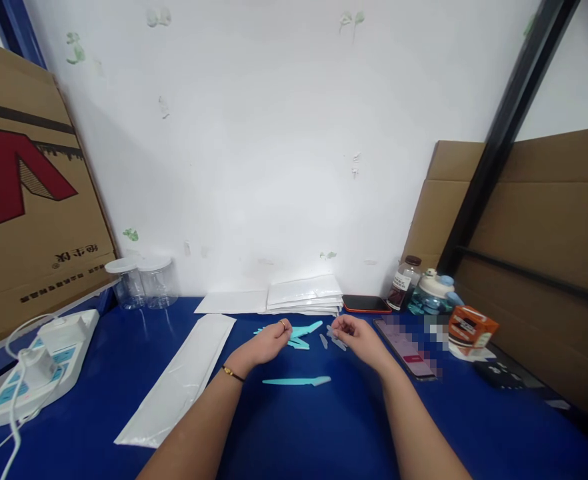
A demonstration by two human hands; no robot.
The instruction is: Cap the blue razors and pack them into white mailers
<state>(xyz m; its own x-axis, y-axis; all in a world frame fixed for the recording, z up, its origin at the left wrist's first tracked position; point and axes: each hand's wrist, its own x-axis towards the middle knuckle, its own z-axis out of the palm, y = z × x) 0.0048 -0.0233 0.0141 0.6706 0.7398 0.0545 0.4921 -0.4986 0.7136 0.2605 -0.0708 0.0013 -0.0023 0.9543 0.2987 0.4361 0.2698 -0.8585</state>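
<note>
My left hand (273, 341) is closed, with a turquoise eyebrow razor (310, 329) sticking out past its fingertips to the right. More turquoise razors (300, 344) lie just beyond and beneath it, partly hidden by the fingers. Closer to me, a single razor (294, 381) rests sideways on the blue table, its head to the right under a pale cover. My right hand (353, 333) pinches at a small group of translucent blade covers (323, 341). What sits between its fingertips is too small to make out.
Left of my hands lies a long white plastic packet (179, 380). A stack of white packets (304, 293) and a red-edged phone (367, 305) sit by the wall. Another phone (407, 350), a brown-capped bottle (404, 283) and an orange box (471, 328) stand right; a power strip (77, 360) lies left.
</note>
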